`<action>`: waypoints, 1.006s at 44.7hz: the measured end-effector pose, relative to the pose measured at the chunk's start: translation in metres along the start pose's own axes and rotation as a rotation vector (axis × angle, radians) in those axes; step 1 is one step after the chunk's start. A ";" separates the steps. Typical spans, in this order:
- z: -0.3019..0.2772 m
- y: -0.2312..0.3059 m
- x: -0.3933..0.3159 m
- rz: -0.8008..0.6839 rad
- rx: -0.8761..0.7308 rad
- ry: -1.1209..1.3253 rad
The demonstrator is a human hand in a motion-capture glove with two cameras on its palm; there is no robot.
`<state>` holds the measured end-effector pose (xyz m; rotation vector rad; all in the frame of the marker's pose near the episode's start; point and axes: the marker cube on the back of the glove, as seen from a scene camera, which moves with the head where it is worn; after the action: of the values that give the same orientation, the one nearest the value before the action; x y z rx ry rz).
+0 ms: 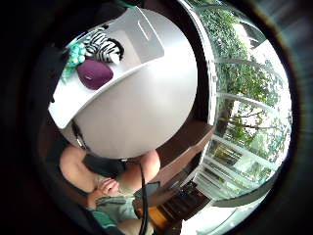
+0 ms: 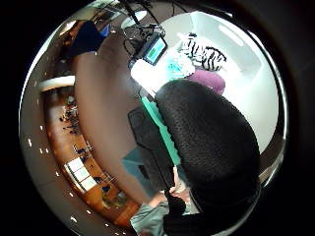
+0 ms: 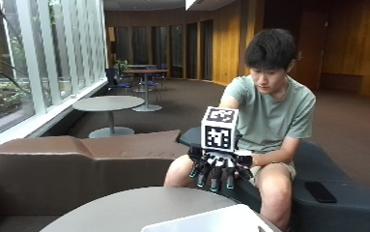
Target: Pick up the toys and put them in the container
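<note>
Gloved right hand (image 3: pixel 218 170) hangs w/ fingers spread, nothing held. Zebra plush (image 1: pixel 105 47), purple pouch (image 1: pixel 94 74), teal toy (image 1: pixel 74 55) sit in white plastic container (image 1: pixel 142 36). Task looks done; next, prob. just withdraw.

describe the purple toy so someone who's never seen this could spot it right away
Find the round grey table, then the white container at its edge. Inside lie three toys: the purple toy is the plain, smooth dark lump, beside a striped zebra and a teal toy.

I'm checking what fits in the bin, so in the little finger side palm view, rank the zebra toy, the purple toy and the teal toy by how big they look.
Largest to smallest as they look:
1. zebra toy
2. purple toy, close to the zebra in size, so that order is unsure
3. teal toy, partly hidden

All three lie together in the white container.
</note>
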<state>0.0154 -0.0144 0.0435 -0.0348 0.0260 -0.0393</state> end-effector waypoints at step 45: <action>-0.005 0.009 0.006 0.012 0.006 -0.023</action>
<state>0.0219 -0.0058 0.0377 -0.0293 0.0035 -0.0272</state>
